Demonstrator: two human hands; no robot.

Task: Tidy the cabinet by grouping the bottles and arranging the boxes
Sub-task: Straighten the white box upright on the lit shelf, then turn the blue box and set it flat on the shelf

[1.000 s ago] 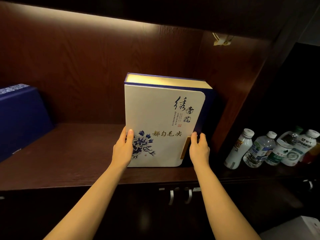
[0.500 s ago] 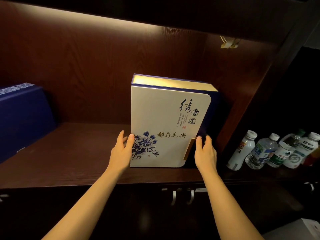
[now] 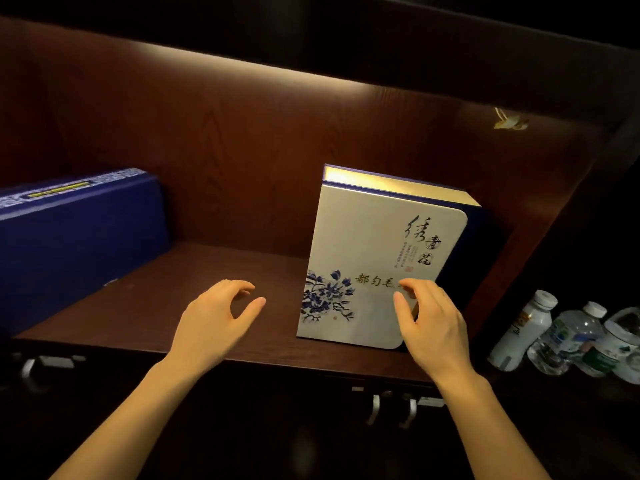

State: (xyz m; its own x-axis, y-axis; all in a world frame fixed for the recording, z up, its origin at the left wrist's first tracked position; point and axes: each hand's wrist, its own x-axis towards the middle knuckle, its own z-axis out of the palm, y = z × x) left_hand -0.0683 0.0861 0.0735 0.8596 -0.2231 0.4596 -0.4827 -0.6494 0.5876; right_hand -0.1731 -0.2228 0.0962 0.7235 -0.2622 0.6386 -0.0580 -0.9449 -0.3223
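Head view of a lit wooden cabinet shelf [image 3: 194, 299]. A white box [image 3: 374, 268] with blue flower print and dark calligraphy stands upright at the right end of the shelf, close to the side wall, its gold-lit top edge facing up and its blue spine on the right. A blue box [image 3: 76, 244] stands at the far left end, well apart from the white one, with bare shelf between them.

The left hand [image 3: 216, 320] hovers over the shelf front, left of the white box and not touching it; its grip is spread, fingers loosely curled, holding nothing. The right hand [image 3: 433, 323] is in front of the lower right corner of the white box; its grip is likewise spread and empty, thumb and fingers apart. Whether its fingertips touch the box face cannot be told.

To the right, outside the lit compartment, a cluster of bottles [image 3: 568, 334] sits on a darker ledge, several leaning against one another; the nearest is white [image 3: 523, 332] with a white cap. Metal door handles [image 3: 391, 408] show below the shelf.
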